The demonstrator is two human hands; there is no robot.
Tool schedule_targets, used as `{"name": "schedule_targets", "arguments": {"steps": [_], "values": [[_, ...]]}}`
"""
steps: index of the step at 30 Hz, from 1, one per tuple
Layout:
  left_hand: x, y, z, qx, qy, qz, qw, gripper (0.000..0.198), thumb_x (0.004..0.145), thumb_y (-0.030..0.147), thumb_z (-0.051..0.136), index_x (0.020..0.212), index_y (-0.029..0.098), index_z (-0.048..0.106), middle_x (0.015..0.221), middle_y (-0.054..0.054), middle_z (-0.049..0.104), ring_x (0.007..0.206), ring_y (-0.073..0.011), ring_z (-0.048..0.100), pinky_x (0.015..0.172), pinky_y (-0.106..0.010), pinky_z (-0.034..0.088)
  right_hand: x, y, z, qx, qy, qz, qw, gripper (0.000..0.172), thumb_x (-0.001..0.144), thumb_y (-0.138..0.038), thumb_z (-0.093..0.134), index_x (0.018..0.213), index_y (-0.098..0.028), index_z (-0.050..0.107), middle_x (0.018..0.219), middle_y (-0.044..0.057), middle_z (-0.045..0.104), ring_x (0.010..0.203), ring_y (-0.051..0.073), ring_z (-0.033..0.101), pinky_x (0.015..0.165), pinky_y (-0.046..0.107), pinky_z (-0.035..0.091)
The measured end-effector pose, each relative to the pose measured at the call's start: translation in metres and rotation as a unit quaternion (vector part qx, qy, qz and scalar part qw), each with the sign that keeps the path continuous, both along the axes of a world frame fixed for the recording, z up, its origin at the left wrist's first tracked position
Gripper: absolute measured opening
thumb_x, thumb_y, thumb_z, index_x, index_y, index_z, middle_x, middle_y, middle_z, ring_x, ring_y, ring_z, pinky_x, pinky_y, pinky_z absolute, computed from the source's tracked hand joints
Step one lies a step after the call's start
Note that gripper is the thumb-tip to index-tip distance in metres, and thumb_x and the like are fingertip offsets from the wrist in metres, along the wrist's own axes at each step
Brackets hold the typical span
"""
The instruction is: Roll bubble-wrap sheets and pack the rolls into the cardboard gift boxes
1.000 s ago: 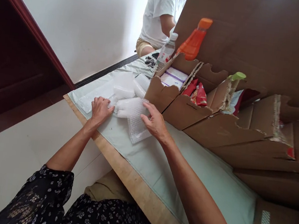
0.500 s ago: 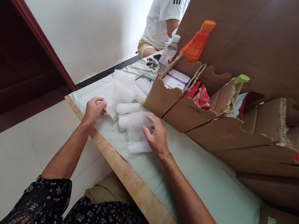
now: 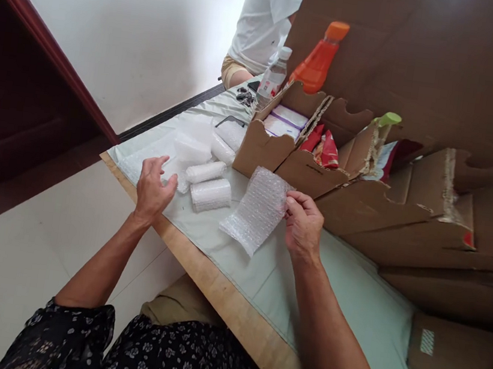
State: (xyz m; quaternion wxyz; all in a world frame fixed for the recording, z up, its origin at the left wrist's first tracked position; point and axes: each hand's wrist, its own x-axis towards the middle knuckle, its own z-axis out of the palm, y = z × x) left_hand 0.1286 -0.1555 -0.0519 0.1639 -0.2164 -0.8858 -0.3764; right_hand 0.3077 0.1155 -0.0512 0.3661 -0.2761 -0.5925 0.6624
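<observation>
The clear bubble-wrap sheet (image 3: 257, 210) is pinched by the right hand (image 3: 303, 228) and is best laid flat; the left hand (image 3: 153, 187) is held half-open, empty.

A sheet of bubble wrap (image 3: 257, 210) is pinched at its edge by the right hand (image 3: 303, 227) above the surface (image 3: 348, 307). The left hand (image 3: 152, 186) is held half open beside two bubble-wrapped rolls (image 3: 210, 194). Cardboard boxes (image 3: 303, 168) with red packets (image 3: 322, 149) are ranged behind; an orange bottle (image 3: 318, 61) is seen beyond.
</observation>
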Motion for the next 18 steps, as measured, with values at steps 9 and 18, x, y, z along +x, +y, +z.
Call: {"name": "schedule_targets", "arguments": {"steps": [9,18], "values": [[0.051,0.035,-0.024,-0.126,0.102,-0.234,0.959,0.026,0.085,0.015,0.063,0.108,0.026,0.070,0.143,-0.012,0.058,0.147,-0.0394,0.038,0.119,-0.063,0.028,0.055,-0.006,0.005,-0.087,0.012,-0.013,0.996,0.027,0.067,-0.039,0.075,0.087,-0.024,0.065,0.070,-0.004,0.060,0.057,0.012,0.053,0.053,0.026,0.042],[0.036,0.035,-0.014,-0.132,0.098,-0.162,0.973,0.030,0.085,0.018,0.063,0.113,0.022,0.070,0.153,-0.018,0.048,0.149,-0.0443,0.034,0.120,-0.069,0.020,0.151,-0.024,0.008,-0.091,0.024,-0.054,0.994,0.023,0.076,-0.042,0.073,0.091,-0.026,0.065,0.074,-0.002,0.062,0.060,0.014,0.055,0.056,0.027,0.044]]}}
